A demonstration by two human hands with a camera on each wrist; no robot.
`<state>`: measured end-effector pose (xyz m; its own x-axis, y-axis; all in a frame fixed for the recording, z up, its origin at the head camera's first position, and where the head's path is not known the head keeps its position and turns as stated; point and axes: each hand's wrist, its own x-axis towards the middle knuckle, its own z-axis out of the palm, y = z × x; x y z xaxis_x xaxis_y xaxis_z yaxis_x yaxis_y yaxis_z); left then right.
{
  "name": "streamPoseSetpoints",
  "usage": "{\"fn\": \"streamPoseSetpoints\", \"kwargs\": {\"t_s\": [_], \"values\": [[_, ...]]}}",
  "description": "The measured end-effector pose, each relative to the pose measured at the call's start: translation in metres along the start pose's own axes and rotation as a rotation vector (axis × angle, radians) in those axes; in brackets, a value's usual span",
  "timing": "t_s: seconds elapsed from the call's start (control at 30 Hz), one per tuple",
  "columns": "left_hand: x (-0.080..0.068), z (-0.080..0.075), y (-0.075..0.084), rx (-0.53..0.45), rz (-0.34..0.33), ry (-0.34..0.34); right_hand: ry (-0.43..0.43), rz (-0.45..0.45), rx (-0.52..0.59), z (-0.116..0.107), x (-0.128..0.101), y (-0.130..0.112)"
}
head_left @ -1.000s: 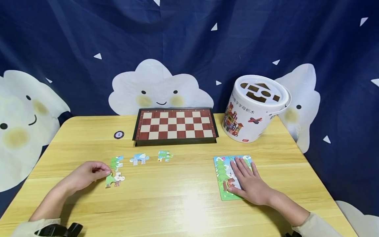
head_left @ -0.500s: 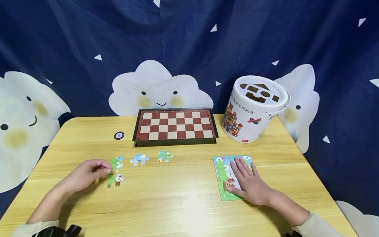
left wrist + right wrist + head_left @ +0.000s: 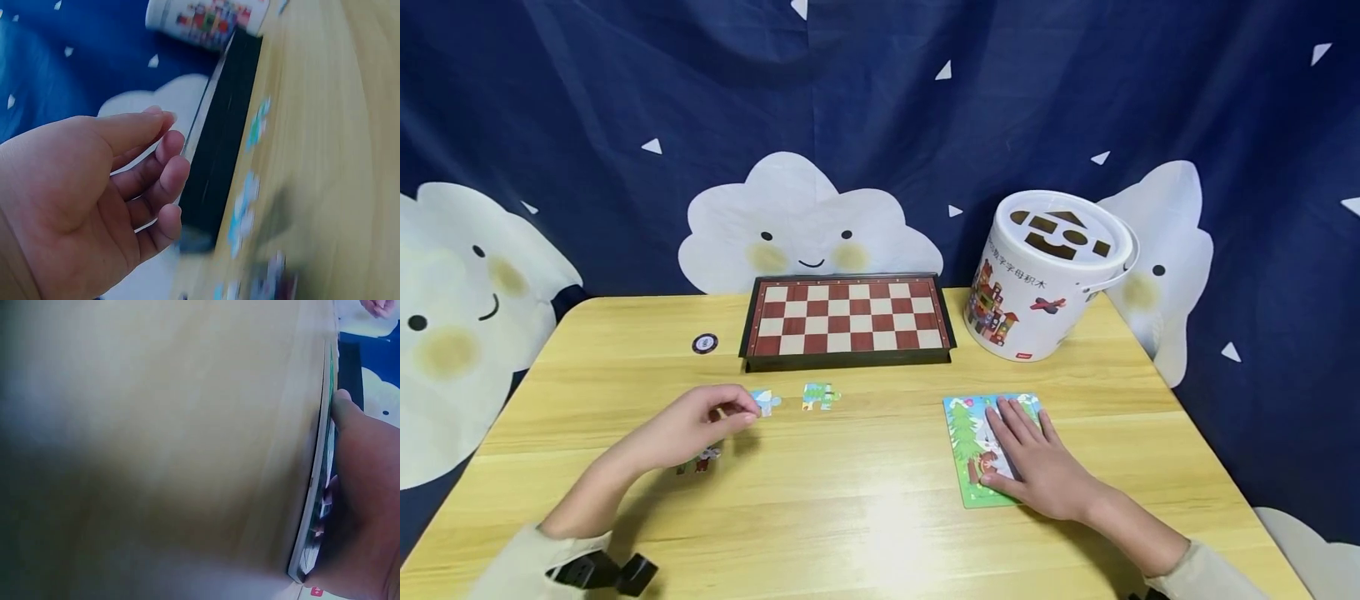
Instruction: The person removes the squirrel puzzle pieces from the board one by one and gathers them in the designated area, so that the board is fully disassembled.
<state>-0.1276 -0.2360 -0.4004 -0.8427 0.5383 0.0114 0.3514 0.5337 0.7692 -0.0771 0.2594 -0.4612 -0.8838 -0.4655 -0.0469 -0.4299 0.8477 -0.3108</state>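
Note:
My left hand [image 3: 700, 429] hovers over the left of the table, fingers loosely bent. In the left wrist view nothing shows between its thumb and fingers. Beyond its fingertips lies a blue-and-white jigsaw piece [image 3: 766, 402], partly covered by the hand in the head view. To its right is a green jigsaw piece [image 3: 822, 396]. Other pieces lie below the hand, mostly hidden; one jigsaw piece [image 3: 706, 459] peeks out. On the right, my right hand [image 3: 1037, 458] rests flat, fingers spread, on a puzzle board [image 3: 958, 433] with a tree and animal picture.
A folded chessboard [image 3: 850, 362] stands at the back middle. Right of it is a white bucket [image 3: 1026, 308] with shape holes in its lid. A round dark chip [image 3: 705, 343] lies at the back left. Behind the table hangs a blue cloud-patterned curtain [image 3: 880, 100].
My left hand has left the two pieces at the left and moved right and slightly away from me, to the blue piece. The right hand stays on the board.

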Motion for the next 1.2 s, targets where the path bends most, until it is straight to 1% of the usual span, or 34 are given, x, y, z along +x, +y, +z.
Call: {"fn": "streamPoseSetpoints", "kwargs": {"t_s": [0.03,0.17,0.27,0.37,0.47,0.57,0.67,0.83,0.97,1.03,1.2], "values": [[0.008,0.005,0.004,0.002,0.008,-0.011,0.005,0.002,0.007,0.000,0.000,0.001],[0.040,0.029,0.016,-0.019,0.083,-0.062,0.003,0.009,0.036,-0.001,-0.001,0.003],[0.063,0.051,0.027,-0.063,0.126,-0.123,-0.021,0.017,0.059,-0.003,-0.001,0.004],[0.084,0.077,0.040,-0.091,0.148,-0.180,-0.034,0.028,0.072,-0.008,-0.002,0.007],[0.105,0.103,0.053,-0.056,0.156,-0.195,-0.041,0.036,0.073,-0.013,-0.005,0.010],[0.121,0.128,0.066,0.029,0.169,-0.180,-0.059,0.041,0.068,-0.016,-0.008,0.014],[0.134,0.149,0.079,0.112,0.186,-0.154,-0.070,0.045,0.055,-0.017,-0.011,0.017],[0.150,0.177,0.099,0.202,0.204,-0.127,-0.046,0.048,0.033,-0.016,-0.015,0.022],[0.160,0.193,0.111,0.288,0.221,-0.110,-0.017,0.028,0.025,-0.012,-0.017,0.026],[0.164,0.201,0.114,0.331,0.227,-0.109,-0.011,0.021,0.023,-0.010,-0.017,0.026],[0.172,0.214,0.118,0.432,0.228,-0.110,-0.042,0.046,0.018,-0.010,-0.017,0.027]]}}
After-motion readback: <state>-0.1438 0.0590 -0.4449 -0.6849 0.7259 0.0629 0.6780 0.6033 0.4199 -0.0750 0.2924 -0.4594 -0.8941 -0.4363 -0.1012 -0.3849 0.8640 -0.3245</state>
